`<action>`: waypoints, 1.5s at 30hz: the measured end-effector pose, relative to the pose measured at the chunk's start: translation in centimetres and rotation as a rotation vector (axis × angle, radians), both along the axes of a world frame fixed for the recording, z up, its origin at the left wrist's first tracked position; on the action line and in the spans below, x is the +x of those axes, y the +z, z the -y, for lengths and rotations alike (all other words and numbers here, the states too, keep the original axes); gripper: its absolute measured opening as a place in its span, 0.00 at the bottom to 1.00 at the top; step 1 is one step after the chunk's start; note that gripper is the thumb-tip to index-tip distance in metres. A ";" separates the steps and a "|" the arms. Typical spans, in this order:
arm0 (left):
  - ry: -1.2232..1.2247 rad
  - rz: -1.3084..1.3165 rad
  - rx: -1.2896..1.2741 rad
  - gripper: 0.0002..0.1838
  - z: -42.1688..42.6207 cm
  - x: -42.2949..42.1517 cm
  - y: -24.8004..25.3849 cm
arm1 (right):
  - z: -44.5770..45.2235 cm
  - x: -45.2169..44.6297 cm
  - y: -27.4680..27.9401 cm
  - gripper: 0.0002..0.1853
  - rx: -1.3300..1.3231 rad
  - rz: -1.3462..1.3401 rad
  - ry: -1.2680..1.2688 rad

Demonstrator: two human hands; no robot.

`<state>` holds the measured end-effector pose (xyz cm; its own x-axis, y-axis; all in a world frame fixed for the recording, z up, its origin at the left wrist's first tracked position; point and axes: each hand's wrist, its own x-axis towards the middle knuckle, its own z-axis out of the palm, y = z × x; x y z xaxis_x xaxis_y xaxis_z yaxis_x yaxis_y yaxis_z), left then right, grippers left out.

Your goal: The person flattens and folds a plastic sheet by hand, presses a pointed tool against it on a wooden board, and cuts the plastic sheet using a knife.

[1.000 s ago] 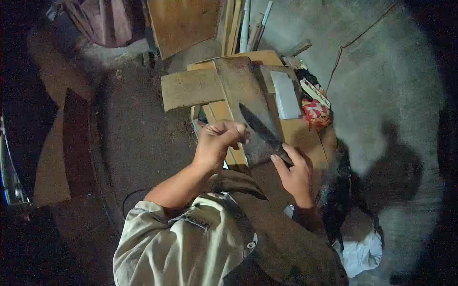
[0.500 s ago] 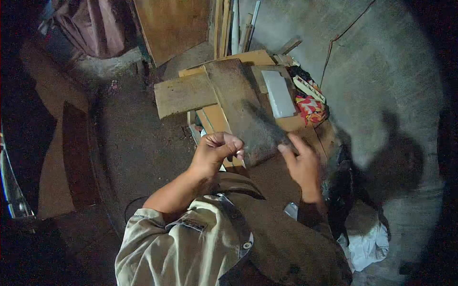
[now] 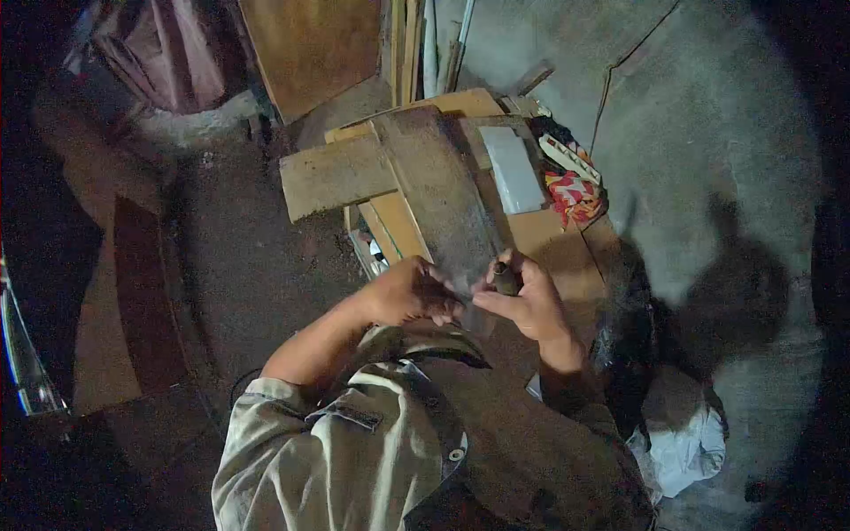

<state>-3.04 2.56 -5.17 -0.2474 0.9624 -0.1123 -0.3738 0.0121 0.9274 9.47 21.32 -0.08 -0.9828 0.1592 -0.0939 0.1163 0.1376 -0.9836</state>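
My right hand [image 3: 531,305] is closed around the dark handle of a knife [image 3: 506,280], with the handle's end turned up towards the camera. The blade is blurred and hard to make out between my hands. To its left, my left hand [image 3: 416,294] has its fingers curled in, and whatever they hold is hidden. Both hands are in front of my body, over the near end of a worn brown board [image 3: 436,181].
Under the worn board lie a lighter board [image 3: 339,177] and cardboard [image 3: 567,257]. A white packet [image 3: 513,170], a power strip [image 3: 569,159] and a red patterned cloth [image 3: 575,196] are at the right. A white bag [image 3: 686,456] lies by the wall.
The knife has turned from lying across the board, blade away from me, to handle end up. My left hand has lowered and turned, nearer my right hand. The view has shifted slightly.
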 end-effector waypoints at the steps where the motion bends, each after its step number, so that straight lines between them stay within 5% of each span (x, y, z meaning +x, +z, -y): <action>1: 0.036 -0.040 0.002 0.06 0.4 -0.6 0.7 | 0.2 0.1 -0.3 0.17 -0.002 0.003 0.003; 7: 0.195 -0.033 -0.034 0.03 1.1 -1.4 2.2 | 1.6 -0.1 -0.5 0.15 -0.189 -0.047 -0.100; 11: 0.080 -0.144 -0.040 0.05 0.5 -1.2 1.8 | 2.2 -0.8 0.2 0.13 0.008 -0.029 -0.207; 14: 0.404 0.052 0.048 0.07 -0.4 0.3 0.7 | 3.4 -1.2 -0.2 0.14 -0.150 -0.112 -0.375; 18: 0.514 0.117 0.043 0.07 -1.2 1.9 0.1 | 3.3 -1.3 -2.0 0.12 -0.137 -0.176 -0.371; 23: 0.514 0.179 0.064 0.08 -0.7 1.5 1.3 | 2.9 -1.0 -1.4 0.12 0.049 -0.073 -0.316; 33: 0.448 0.262 0.125 0.07 -0.8 1.7 1.3 | 3.3 -0.6 0.9 0.11 -0.007 -0.124 -0.413; 36: 0.545 0.342 0.095 0.06 0.2 0.8 1.8 | 1.6 0.9 3.0 0.10 0.360 -0.160 -0.315; 45: 0.609 0.364 0.256 0.06 3.0 -1.5 3.8 | -1.2 4.9 5.8 0.17 0.745 0.088 -0.176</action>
